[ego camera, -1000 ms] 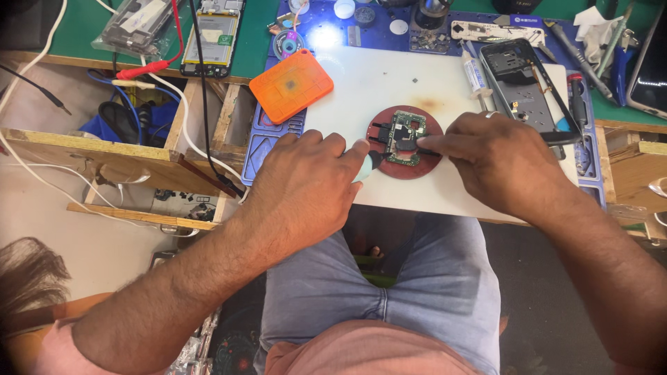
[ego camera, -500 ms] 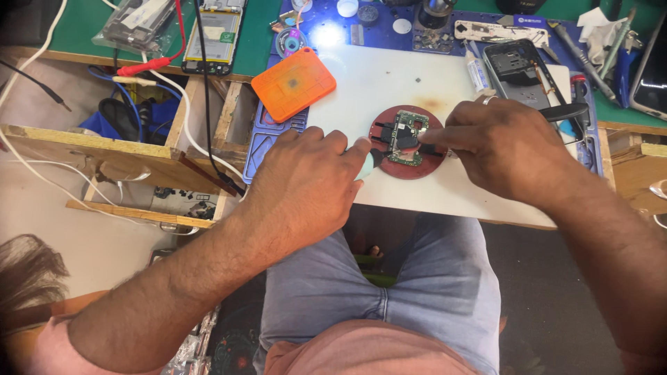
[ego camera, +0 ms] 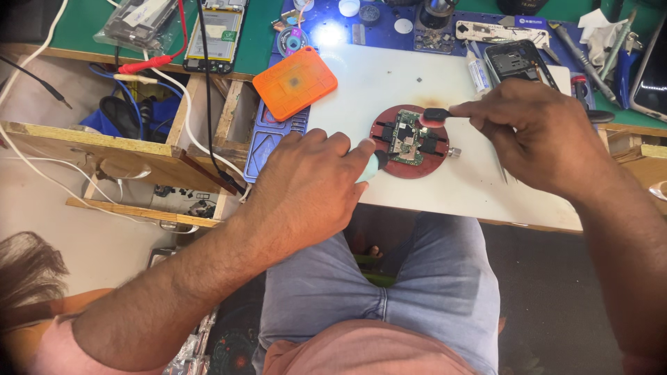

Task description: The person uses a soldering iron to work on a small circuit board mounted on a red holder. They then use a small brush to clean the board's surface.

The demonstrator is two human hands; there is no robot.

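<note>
Cluttered on every side, the table [ego camera: 445,76] carries a white mat in the middle, with a green surface and a blue tool mat behind it and open wooden drawers to the left. On the white mat sits a round dark red holder [ego camera: 408,142], and clamped across it lies a small green circuit board [ego camera: 404,138]. The board is roughly oblong, with its long axis running from the near side of the table toward the far side, tilted slightly. Its face is up, showing silver shields and dark chips, and black clamps grip it at the left and right edges. A short metal knob sticks out of the holder toward the right.

The left hand [ego camera: 309,184] rests curled on the near edge of the mat, fingers closed around a pale teal tool [ego camera: 375,165] whose dark tip meets the holder's left rim. The right hand [ego camera: 535,135] is pinched shut on a small black brush [ego camera: 436,115], its head pointing left and touching the holder's upper right rim, just beside the board.

An orange square pad [ego camera: 294,82] lies behind the left hand, half on the blue mat. An opened phone body [ego camera: 520,61] lies behind the right hand.
</note>
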